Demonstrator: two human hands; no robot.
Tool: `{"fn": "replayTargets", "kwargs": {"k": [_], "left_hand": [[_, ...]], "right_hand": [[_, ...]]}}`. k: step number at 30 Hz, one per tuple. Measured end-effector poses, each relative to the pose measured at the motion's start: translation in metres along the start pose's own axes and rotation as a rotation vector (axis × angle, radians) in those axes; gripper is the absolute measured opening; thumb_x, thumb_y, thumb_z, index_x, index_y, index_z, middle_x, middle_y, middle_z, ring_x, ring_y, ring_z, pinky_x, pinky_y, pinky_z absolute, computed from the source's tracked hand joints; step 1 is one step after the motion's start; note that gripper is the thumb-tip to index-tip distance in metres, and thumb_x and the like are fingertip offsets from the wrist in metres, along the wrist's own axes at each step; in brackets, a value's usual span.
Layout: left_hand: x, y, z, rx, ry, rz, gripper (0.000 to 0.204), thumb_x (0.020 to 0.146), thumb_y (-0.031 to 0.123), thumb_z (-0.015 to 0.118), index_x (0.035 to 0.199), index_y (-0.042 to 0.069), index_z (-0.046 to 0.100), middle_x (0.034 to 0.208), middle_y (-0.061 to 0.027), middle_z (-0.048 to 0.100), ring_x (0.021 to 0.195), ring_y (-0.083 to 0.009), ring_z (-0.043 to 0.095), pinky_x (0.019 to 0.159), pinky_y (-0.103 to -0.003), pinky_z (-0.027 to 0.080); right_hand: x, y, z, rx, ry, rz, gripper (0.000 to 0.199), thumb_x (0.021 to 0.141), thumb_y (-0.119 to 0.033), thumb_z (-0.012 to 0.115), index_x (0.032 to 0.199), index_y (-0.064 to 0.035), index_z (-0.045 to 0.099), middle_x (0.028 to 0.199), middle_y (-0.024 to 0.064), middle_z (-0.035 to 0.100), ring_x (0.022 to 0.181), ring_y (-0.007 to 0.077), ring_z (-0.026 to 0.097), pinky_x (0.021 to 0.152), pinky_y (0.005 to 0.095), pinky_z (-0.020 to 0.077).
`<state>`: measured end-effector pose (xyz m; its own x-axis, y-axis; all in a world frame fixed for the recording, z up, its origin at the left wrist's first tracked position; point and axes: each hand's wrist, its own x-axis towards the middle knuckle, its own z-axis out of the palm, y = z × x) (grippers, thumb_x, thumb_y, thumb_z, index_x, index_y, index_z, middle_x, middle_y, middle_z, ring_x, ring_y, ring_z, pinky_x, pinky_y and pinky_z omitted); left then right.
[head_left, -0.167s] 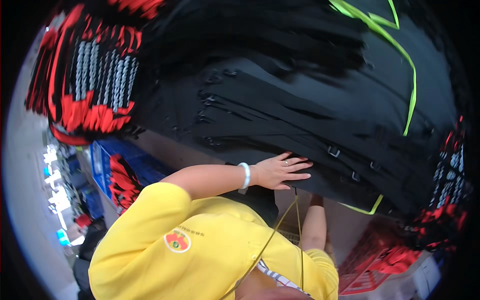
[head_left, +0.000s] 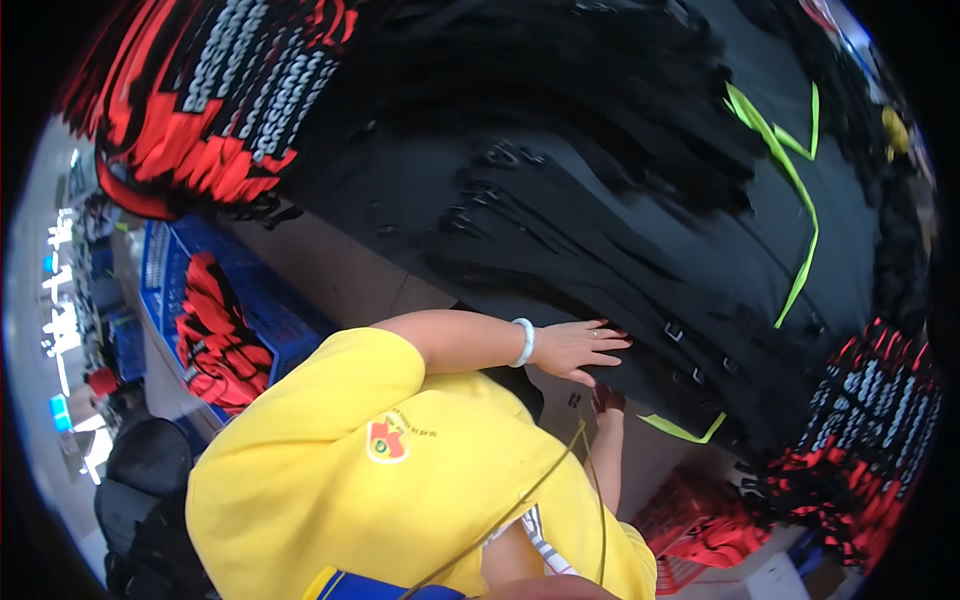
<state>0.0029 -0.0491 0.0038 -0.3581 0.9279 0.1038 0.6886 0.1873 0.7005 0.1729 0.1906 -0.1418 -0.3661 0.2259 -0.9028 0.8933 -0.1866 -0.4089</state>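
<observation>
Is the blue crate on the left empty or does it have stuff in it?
Not empty. The blue crate holds a bunch of red and black straps piled inside it and reaching above its rim; how deep the pile goes cannot be told.

Place: a clothes workshop or small factory, where many of the same cloth pieces get sorted.
Big table: a table [head_left: 350, 270] holds a wide pile of black cloth pieces [head_left: 600, 240], laid one over the other in rows.
Red piles: stacks of red, black and white cloth [head_left: 200, 110] lie at one end, and more of them [head_left: 870, 410] at the other.
Ties: thin bright green strips [head_left: 800, 200] run over the black pile.
Boxes: a blue plastic crate [head_left: 160, 270] beside the table is full of red cloth, and a red crate [head_left: 690, 520] sits lower down.
Far side: it is too blurry to tell.
</observation>
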Motion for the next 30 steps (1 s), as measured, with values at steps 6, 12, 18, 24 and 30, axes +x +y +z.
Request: {"fn": "replayTargets", "kwargs": {"k": [6, 12, 18, 24, 30], "left_hand": [[-0.104, -0.011, -0.125, -0.515, 0.378, -0.498, 0.026, 0.089, 0.024, 0.059, 0.104, 0.004, 0.066, 0.092, -0.0124, 0.069, 0.087, -0.0261, 0.067, 0.078, -0.032, 0.052], [-0.242, -0.098, -0.172, -0.542, 0.971, -0.858, 0.019, 0.093, 0.014, 0.053, 0.102, 0.001, 0.063, 0.088, -0.0109, 0.069, 0.082, -0.0188, 0.068, 0.072, -0.028, 0.052], [-0.239, -0.105, -0.254, -0.315, 1.045, -0.885, 0.014, 0.09, 0.01, 0.056, 0.1, 0.002, 0.062, 0.096, -0.0089, 0.067, 0.087, -0.0215, 0.064, 0.075, -0.03, 0.051], [-0.188, -0.144, -0.355, 0.471, 1.106, -0.683, 0.035, 0.08, 0.012, 0.068, 0.113, 0.008, 0.059, 0.114, -0.0088, 0.058, 0.115, -0.0275, 0.049, 0.1, -0.043, 0.037], [-0.156, -0.181, -0.385, 0.589, 0.883, -0.929, 0.043, 0.075, 0.011, 0.069, 0.116, 0.005, 0.056, 0.111, -0.0112, 0.058, 0.112, -0.0278, 0.05, 0.106, -0.049, 0.027]], "right_hand": [[-0.142, -0.114, 0.021, -0.166, 0.039, -0.08, 0.025, 0.092, -0.028, 0.056, 0.086, -0.0054, 0.064, 0.077, 0.0018, 0.067, 0.071, 0.0094, 0.062, 0.062, 0.0213, 0.0448], [-0.202, -0.203, 0.078, -0.491, -0.189, -0.292, 0.028, 0.092, -0.028, 0.056, 0.089, -0.001, 0.064, 0.073, 0.0042, 0.065, 0.066, 0.0099, 0.06, 0.066, 0.0233, 0.0464], [-0.201, -0.35, 0.188, -0.54, -0.195, -0.744, 0.018, 0.093, -0.011, 0.056, 0.105, 0.0029, 0.059, 0.085, 0.0044, 0.063, 0.076, 0.0082, 0.057, 0.071, 0.0223, 0.0467], [-0.178, -0.512, 0.292, -0.601, -0.346, -1.019, 0.019, 0.093, -0.012, 0.055, 0.107, 0.0013, 0.06, 0.086, 0.0055, 0.065, 0.076, 0.0084, 0.058, 0.073, 0.023, 0.0484], [-0.141, -0.575, 0.414, -0.355, -0.516, -0.801, 0.036, 0.093, -0.031, 0.057, 0.114, -0.0017, 0.059, 0.097, 0.009, 0.068, 0.084, 0.0128, 0.064, 0.071, 0.0228, 0.0492]]}}
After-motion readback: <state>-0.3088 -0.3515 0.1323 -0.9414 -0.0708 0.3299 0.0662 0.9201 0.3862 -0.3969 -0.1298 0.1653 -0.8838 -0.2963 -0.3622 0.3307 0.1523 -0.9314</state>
